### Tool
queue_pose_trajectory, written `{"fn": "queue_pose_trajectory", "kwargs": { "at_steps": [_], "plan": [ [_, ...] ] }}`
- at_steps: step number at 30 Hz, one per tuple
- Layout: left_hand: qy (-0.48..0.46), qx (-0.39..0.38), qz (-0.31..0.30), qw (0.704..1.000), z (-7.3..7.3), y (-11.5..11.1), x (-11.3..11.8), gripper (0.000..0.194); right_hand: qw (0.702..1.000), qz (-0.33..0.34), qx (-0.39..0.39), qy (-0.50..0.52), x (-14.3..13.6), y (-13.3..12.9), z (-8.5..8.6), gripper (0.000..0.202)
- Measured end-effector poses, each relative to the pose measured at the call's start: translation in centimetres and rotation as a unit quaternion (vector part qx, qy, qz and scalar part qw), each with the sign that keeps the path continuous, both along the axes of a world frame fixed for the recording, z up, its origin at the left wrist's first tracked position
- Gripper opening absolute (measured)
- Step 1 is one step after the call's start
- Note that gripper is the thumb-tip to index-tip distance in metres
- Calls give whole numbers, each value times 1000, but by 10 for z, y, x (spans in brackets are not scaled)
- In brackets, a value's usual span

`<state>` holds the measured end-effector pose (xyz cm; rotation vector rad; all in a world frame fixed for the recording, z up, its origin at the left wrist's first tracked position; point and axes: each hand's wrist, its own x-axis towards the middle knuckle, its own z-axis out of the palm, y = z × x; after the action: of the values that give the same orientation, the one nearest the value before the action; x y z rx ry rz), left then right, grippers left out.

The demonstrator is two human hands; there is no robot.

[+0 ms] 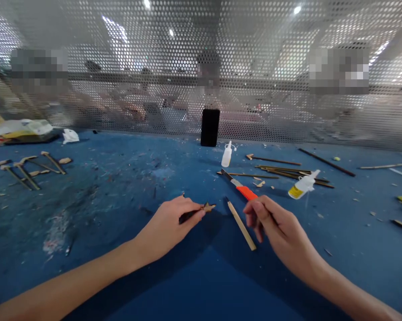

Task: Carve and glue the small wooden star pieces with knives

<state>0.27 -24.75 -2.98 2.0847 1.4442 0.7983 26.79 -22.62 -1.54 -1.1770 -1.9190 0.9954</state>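
My left hand (174,225) pinches a small piece of wood (208,207), pale and jagged with dark edges, between thumb and fingertips. A darker part runs back under the fingers, mostly hidden. In my right hand (274,225) is a utility knife (246,192) with an orange handle, its blade out and pointing up and to the left, away from the wood. Between the hands a pale wooden stick (241,225) with a dark tip lies on the blue table (187,285). Beyond the knife blade lies a thin brown stick (254,175) with a pointed end.
Glue bottles, one upright (226,156) and one tilted (303,185), stand near a bundle of thin sticks (284,171). A black phone (210,128) leans on the perforated metal screen (147,102). Several wooden pieces (26,174) lie at left. People show dimly in the screen.
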Motion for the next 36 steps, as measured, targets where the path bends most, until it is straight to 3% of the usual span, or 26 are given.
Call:
{"fn": "queue_pose_trajectory", "kwargs": {
  "at_steps": [7,11,14,16,19,22,24,29,33,36],
  "plan": [
    [53,47,30,997,-9,7,-9,28,999,40,7,0,-6,-4,-1,32],
    [12,131,20,991,3,-1,-1,26,998,42,35,-18,-6,-5,-3,33],
    [-24,135,-20,990,20,-10,16,24,994,35,88,-54,-6,-7,-4,32],
    [-26,96,-40,994,33,-15,28,21,986,25,144,-82,-5,-9,-4,31],
    [-74,-35,-73,994,45,-13,45,22,962,19,246,-117,-3,-12,-3,33],
    [-179,-153,-112,965,46,-5,57,21,934,23,319,-163,1,-15,-2,40],
    [-222,-167,-114,954,42,0,63,20,913,20,354,-200,3,-15,-1,45],
    [-159,-66,-87,981,39,5,68,24,881,5,399,-255,7,-16,1,50],
    [-33,67,-109,991,44,6,69,30,886,-11,376,-271,3,-16,-2,58],
    [-68,103,-116,985,55,15,64,25,899,-19,335,-282,2,-12,4,58]
  ]
}}
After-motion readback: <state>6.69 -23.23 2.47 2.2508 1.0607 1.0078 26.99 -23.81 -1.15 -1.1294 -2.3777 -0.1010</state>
